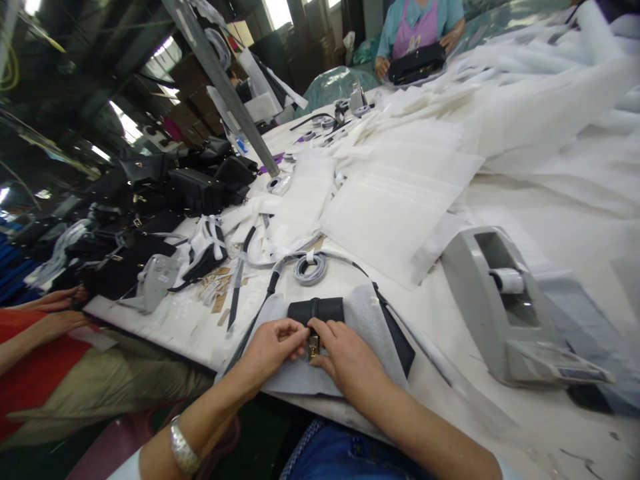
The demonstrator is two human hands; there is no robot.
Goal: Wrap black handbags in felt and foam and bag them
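Note:
A black handbag (325, 309) lies before me at the table's near edge, with a light grey sheet (373, 313) around it. Its gold-coloured clasp (314, 348) sits between my two hands. My left hand (274, 350) is closed, thumb and fingertips pinched together at the clasp's upper left; what is between them is too small to make out. The thumb and forefinger of my right hand (353, 360) grip the clasp from the right side. A strap (274, 280), dark in part and pale-wrapped in part, loops behind the bag. My fingers hide part of the bag's front.
A grey tape dispenser (500, 313) stands at right. Beyond the bag lie a coiled grey ring (309, 268) and white sheets (395, 200). Black bags (195, 187) are heaped at left, near a co-worker in a red top (30, 363). Another person (417, 30) handles a black bag opposite.

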